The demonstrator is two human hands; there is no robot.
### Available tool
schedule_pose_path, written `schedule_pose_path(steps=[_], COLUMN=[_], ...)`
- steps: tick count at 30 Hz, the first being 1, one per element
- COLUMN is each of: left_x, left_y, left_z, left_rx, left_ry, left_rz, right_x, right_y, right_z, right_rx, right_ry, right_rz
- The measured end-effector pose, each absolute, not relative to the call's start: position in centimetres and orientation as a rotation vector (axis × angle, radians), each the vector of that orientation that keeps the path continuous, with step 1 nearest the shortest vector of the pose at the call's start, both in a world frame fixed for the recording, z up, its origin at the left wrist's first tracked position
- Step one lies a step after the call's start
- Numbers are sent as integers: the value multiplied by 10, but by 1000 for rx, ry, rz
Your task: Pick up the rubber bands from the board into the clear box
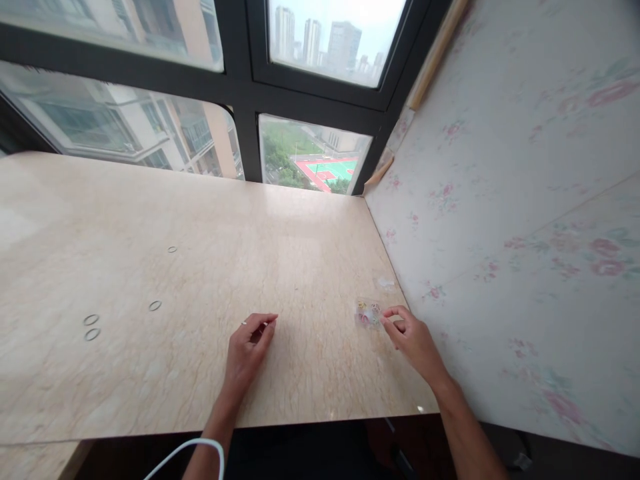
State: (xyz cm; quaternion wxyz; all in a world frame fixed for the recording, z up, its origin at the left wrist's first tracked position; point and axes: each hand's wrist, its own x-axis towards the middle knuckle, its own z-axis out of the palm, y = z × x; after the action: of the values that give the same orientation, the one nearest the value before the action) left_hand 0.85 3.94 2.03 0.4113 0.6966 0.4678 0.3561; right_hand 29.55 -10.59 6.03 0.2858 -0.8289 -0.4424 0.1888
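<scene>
Dark window frame (240,93), tall buildings (345,45) and sports court (334,170) outside, floral-papered wall (500,200), white cable (199,441)

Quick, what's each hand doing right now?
Left hand: fingers curled, nothing visibly held; can't tell if fully closed.
Right hand: fingers at the clear box; grip unclear.

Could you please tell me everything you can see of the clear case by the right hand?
The case looks like clear plastic, roughly square, with small pink and yellow items inside. It lies flat on the counter near the wall. The right hand is at its right edge, seemingly touching it.
</scene>
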Motion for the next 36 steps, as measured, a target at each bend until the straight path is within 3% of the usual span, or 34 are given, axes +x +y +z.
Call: schedule_pose_path(steps=[10,18,36], left_x=[10,9,10], left_y=[35,29,24], left_z=[20,17,16], left_rx=[1720,1765,1691], left_ry=[1191,1184,1202], left_rz=[922,945,1047], right_x=[238,219,215], right_y=[-105,-102,-105], right_z=[37,7,1], right_rx=[-1845,-1717,-1699], right_ry=[-1567,-1306,-1021], right_rz=[843,820,786])
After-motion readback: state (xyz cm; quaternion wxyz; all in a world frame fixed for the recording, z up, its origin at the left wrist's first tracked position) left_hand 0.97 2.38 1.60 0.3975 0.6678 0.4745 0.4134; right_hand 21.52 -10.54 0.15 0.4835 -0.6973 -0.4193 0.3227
